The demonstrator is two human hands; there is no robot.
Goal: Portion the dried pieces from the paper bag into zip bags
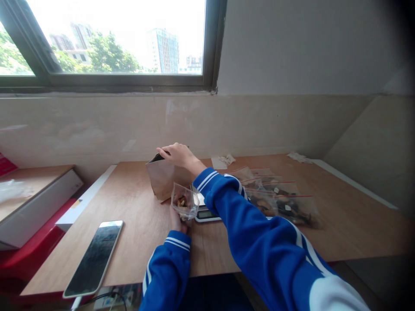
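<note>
My left hand [177,221] is closed around the lower part of a small clear plastic bag [194,207] with brown, nut-like pieces [182,201] inside. The bag's mouth gapes upward, just in front of a brown paper bag [162,179]. My right hand [178,154] rests over the top of the paper bag, gripping its upper edge; some fingers are hidden behind or inside the rim. The paper bag stands slightly tilted, its dark opening partly showing. Beside the plastic bag, a white kitchen scale [207,214] is half covered by my right sleeve.
Several zip bags [288,203] with dark contents lie to the right of the scale. Crumpled tissue [227,160] is at the back near the wall. A phone [95,257] with a charging cable [76,303] lies at the table's front left. A red stool [35,242] stands left.
</note>
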